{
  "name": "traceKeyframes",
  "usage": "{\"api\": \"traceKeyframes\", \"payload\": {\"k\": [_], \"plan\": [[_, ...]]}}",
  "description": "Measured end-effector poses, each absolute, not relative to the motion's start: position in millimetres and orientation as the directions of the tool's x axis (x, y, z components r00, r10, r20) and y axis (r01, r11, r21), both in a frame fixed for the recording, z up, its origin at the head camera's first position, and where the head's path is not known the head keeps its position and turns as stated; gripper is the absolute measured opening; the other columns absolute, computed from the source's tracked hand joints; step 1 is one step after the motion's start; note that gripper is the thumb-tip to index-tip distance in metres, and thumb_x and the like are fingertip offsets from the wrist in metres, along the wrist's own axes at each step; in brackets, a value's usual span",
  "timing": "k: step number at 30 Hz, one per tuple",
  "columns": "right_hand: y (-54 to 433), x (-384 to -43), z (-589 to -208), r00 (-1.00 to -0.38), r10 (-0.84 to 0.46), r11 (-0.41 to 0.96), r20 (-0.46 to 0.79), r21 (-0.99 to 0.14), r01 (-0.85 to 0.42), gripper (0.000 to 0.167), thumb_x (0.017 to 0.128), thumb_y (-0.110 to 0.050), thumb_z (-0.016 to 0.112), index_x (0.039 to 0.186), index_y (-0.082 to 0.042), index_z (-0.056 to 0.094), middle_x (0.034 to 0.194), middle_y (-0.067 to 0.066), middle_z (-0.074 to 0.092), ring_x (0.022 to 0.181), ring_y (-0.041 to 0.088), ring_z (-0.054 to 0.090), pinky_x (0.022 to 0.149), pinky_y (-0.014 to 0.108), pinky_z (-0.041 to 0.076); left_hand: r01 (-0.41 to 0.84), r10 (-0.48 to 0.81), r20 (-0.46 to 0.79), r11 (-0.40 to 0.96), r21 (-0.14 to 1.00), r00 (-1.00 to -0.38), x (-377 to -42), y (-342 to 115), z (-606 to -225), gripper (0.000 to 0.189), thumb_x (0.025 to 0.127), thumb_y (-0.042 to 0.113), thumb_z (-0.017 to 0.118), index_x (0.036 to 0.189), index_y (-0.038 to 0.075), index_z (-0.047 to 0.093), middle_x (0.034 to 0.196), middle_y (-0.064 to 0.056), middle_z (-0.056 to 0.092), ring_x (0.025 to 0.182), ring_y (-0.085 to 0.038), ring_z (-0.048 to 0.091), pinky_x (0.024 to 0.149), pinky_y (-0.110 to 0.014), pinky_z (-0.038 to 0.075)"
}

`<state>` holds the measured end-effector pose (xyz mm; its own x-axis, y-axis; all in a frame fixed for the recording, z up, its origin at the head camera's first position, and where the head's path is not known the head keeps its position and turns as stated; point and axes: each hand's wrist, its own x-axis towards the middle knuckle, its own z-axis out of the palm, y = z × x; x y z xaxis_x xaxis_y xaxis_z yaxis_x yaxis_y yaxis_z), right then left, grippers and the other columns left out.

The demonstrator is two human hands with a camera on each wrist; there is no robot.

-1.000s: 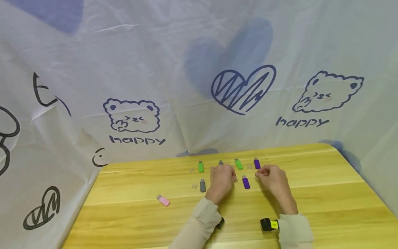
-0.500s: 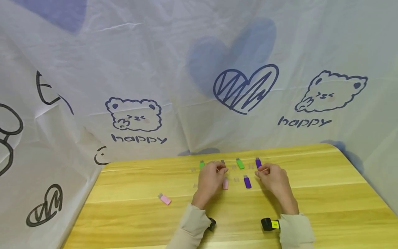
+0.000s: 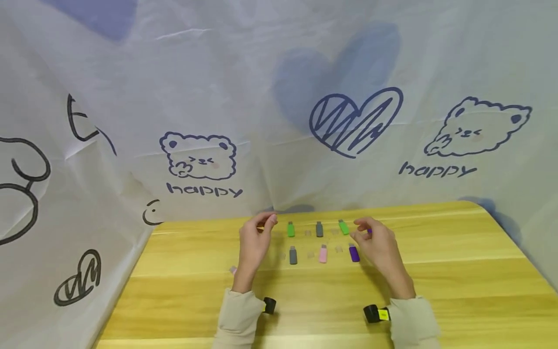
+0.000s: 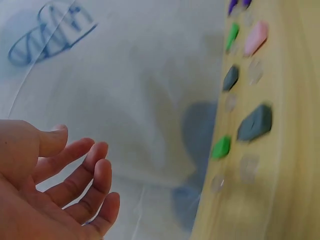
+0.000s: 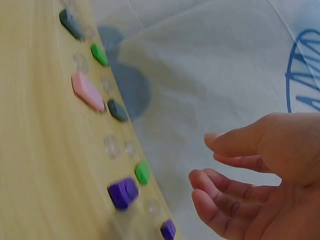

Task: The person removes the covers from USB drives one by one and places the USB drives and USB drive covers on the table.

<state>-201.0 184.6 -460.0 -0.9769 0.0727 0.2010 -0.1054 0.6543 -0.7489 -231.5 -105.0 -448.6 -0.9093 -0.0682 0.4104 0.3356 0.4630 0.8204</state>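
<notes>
My left hand [image 3: 254,242] is raised over the table left of the USB sticks, its fingers loosely bent around nothing. My right hand [image 3: 378,246] hovers at the right end, also holding nothing; in the right wrist view its thumb and fingers stand apart. Between the hands lie two rows of USB sticks: a green stick [image 3: 291,230], a grey stick [image 3: 319,230] and another green stick [image 3: 344,227] behind; a grey stick [image 3: 293,255], a pink stick [image 3: 323,254] and a purple stick [image 3: 354,253] in front. My right hand mostly hides a purple stick [image 3: 369,231] in the head view.
Small clear pieces, like a clear piece [image 3: 310,254], lie among the sticks. Another pink stick [image 3: 233,270] is partly hidden by my left wrist. A printed white cloth [image 3: 279,179] hangs behind the wooden table [image 3: 322,310].
My left hand has drawn back to the left, away from the rows, uncovering grey, green and pink sticks. The right hand stays near its place, its fingers now spread farther apart.
</notes>
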Motion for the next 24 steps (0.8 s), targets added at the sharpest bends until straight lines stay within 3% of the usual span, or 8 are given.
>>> {"api": "traceKeyframes", "payload": {"k": [6, 14, 20, 24], "plan": [[161, -204, -452, -0.956, 0.005, 0.625, 0.292, -0.748, -0.225, 0.032, 0.093, -0.007, 0.076, 0.122, 0.003, 0.066, 0.116, 0.023, 0.066, 0.093, 0.035, 0.07, 0.075, 0.045, 0.06, 0.295, -0.138, 0.377, 0.404, 0.866, -0.916, -231, -137, -442, 0.02, 0.103, 0.015, 0.064, 0.109, 0.001, 0.077, 0.095, -0.012, 0.076, 0.086, -0.027, 0.07, 0.071, -0.021, 0.053], [100, -205, -444, -0.901, -0.143, 0.62, 0.409, -0.673, -0.404, 0.035, 0.09, -0.008, 0.08, 0.122, -0.003, 0.068, 0.117, 0.012, 0.064, 0.095, 0.029, 0.065, 0.074, 0.04, 0.057, 0.22, -0.184, 0.32, 0.418, 0.882, -0.929, -225, -174, -436, 0.026, 0.105, 0.018, 0.061, 0.114, -0.002, 0.075, 0.099, -0.015, 0.075, 0.089, -0.029, 0.068, 0.068, -0.018, 0.049], [54, -198, -447, -0.887, -0.263, 0.614, 0.379, -0.643, -0.457, 0.034, 0.092, -0.013, 0.079, 0.124, -0.01, 0.067, 0.12, 0.008, 0.061, 0.096, 0.021, 0.062, 0.077, 0.034, 0.056, 0.128, -0.201, 0.26, 0.502, 0.855, -0.945, -223, -191, -439, 0.026, 0.106, 0.018, 0.061, 0.115, -0.001, 0.074, 0.103, -0.016, 0.075, 0.095, -0.029, 0.07, 0.075, -0.017, 0.05], [28, -195, -452, -0.888, -0.327, 0.615, 0.322, -0.641, -0.459, 0.034, 0.094, -0.015, 0.078, 0.126, -0.012, 0.066, 0.12, 0.004, 0.06, 0.096, 0.02, 0.062, 0.077, 0.034, 0.056, 0.095, -0.216, 0.259, 0.568, 0.818, -0.941, -224, -205, -446, 0.025, 0.105, 0.018, 0.062, 0.114, -0.002, 0.074, 0.103, -0.017, 0.075, 0.095, -0.031, 0.071, 0.08, -0.029, 0.055]]}}
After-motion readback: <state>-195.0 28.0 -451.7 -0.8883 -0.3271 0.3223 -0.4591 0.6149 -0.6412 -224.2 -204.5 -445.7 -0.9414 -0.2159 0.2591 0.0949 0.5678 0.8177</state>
